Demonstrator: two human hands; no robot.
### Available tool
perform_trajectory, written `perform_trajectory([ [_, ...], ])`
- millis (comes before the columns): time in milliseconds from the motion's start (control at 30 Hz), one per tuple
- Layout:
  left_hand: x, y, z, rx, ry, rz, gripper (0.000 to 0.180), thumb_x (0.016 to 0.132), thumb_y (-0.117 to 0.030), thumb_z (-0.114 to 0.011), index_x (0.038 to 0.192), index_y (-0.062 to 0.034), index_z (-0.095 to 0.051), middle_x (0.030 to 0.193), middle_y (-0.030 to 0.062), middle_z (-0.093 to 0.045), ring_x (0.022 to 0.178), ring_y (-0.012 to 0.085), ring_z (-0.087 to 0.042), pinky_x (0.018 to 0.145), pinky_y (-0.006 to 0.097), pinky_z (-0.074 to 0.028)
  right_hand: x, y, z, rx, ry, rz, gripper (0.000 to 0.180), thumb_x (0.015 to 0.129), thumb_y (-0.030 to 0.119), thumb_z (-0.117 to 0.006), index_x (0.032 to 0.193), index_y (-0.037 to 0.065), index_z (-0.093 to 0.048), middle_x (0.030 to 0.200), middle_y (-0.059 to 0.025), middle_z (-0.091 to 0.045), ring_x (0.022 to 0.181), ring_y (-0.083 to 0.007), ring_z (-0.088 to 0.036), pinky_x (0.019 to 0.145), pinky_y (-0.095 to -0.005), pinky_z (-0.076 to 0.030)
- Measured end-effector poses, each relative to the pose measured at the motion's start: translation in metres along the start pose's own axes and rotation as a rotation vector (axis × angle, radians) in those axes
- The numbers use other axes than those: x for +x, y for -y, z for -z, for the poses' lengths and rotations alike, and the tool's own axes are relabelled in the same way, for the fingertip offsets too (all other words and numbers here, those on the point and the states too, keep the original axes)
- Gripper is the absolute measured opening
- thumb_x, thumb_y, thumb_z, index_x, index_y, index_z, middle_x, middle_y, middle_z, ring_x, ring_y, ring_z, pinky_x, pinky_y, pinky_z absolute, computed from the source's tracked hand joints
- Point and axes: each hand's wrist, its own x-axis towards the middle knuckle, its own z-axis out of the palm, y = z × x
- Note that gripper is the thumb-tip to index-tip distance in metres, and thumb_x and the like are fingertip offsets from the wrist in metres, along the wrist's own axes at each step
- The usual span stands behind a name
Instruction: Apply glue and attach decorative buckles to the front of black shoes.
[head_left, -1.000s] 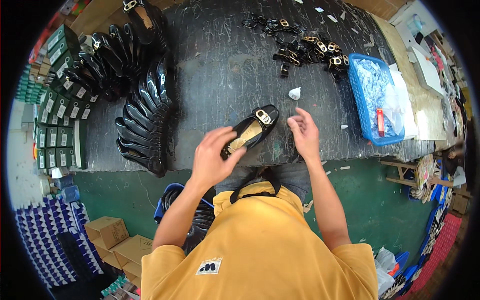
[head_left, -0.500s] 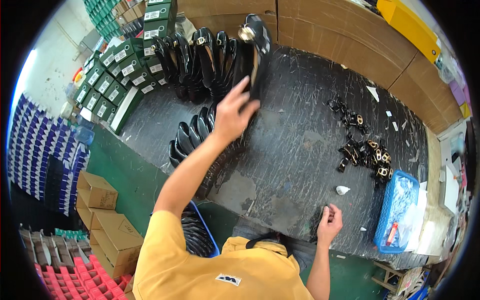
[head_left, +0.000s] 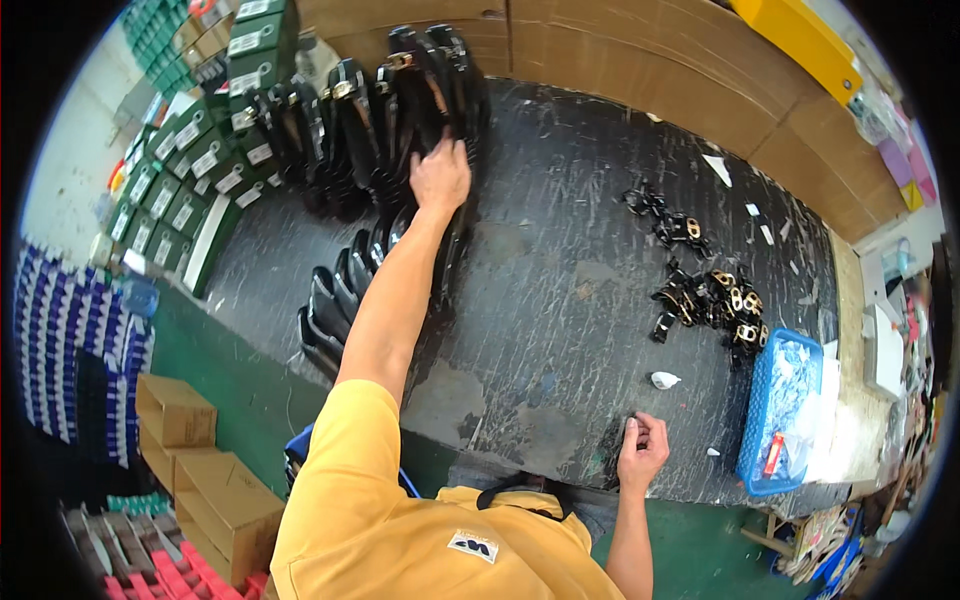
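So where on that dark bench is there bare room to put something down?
The widest free patch on the worktable lies mid-bench, between the row of black shoes by the left hand and the pile of buckles. The far right corner is mostly bare. Crowded: the back-left shoes and the blue basket near the right hand.

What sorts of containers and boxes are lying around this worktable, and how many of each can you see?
Blue plastic basket on the right end of the table: 1
Plain brown cardboard boxes on the floor at the left: 3
Green shoe boxes stacked at the table's far left: too many to count exactly
Total countable: 4
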Motion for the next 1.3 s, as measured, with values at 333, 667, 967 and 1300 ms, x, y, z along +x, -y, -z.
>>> perform_trajectory([
  [333,-0.106,-0.058,0.148,0.348,0.548,0.014,0.068,0.076,-0.045,-0.081,0.125,-0.0042,-0.058,0.122,0.0168,-0.054,0.108,0.0375,-0.065,0.081,0.05,-0.057,-0.006,-0.008,0.01,-0.009,-0.024,0.041,0.008,0.091,0.002,-0.069,0.098,-0.001,-0.069,0.086,-0.0065,-0.062,0.063,-0.0118,-0.056,0.055,-0.0255,-0.046],
  [667,-0.177,-0.109,0.153,-0.304,0.257,-0.338,0.022,0.089,-0.009,-0.067,0.11,-0.0064,-0.072,0.094,0.0111,-0.066,0.079,0.0311,-0.067,0.069,0.041,-0.055,-0.002,-0.026,0.016,0.0,-0.298,0.031,0.027,0.088,0.005,-0.074,0.114,0.0,-0.067,0.114,-0.011,-0.063,0.094,-0.0197,-0.065,0.079,-0.0298,-0.053],
  [967,-0.279,-0.158,0.19,-0.39,1.142,-0.027,0.029,0.087,-0.013,-0.071,0.115,-0.0059,-0.075,0.101,0.0181,-0.073,0.089,0.0381,-0.07,0.086,0.045,-0.055,0.074,-0.043,0.014,-0.178,-0.093,0.082,0.049,0.08,0.025,-0.083,0.123,0.007,-0.07,0.114,-0.0107,-0.067,0.106,-0.0333,-0.061,0.098,-0.0418,-0.047],
  [1300,-0.336,-0.223,0.153,-1.544,0.909,1.579,0.048,0.104,-0.03,-0.061,0.133,0.0071,-0.056,0.131,0.0191,-0.064,0.125,0.0277,-0.06,0.106,0.041,-0.048,0.007,-0.021,0.032,0.23,0.014,-0.112,0.016,0.092,0.01,-0.075,0.103,0.0,-0.069,0.087,-0.0018,-0.073,0.076,-0.0076,-0.064,0.069,-0.0254,-0.052],
])
